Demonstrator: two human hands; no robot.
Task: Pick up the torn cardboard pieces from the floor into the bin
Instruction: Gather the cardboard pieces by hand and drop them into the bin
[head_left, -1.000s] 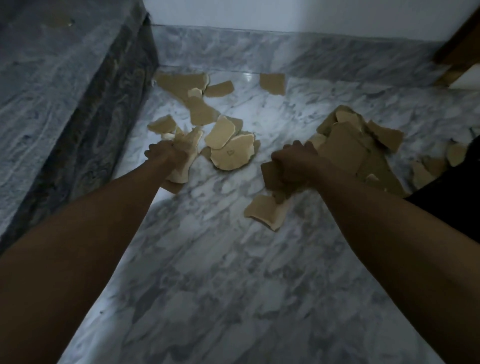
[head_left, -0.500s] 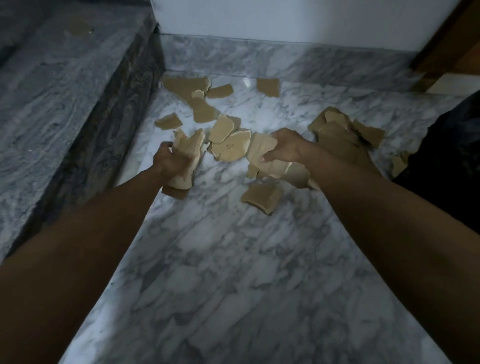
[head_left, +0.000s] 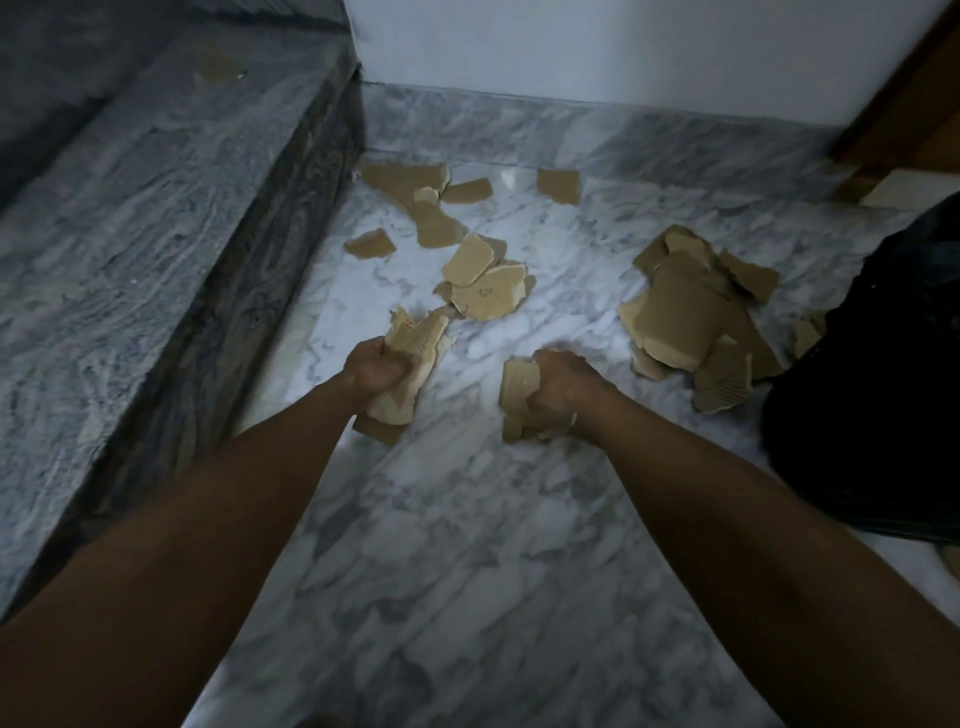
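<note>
Clutching a wad of torn cardboard (head_left: 410, 364), the left hand (head_left: 371, 366) has its grip curled tight round it; the wad's long axis runs from near-left to far-right, its ragged end pointing away toward the far wall. The right hand (head_left: 561, 387) clenches a second bunch (head_left: 517, 395), which stands roughly upright, long axis near to far. Both bunches are held just above the marble floor (head_left: 467, 545). More pieces (head_left: 485, 293) lie scattered ahead between the hands and the wall, and a pile (head_left: 685, 312) sits to the right, beside a dark bag (head_left: 872, 395). A marble step (head_left: 130, 218) rises on the left.
</note>
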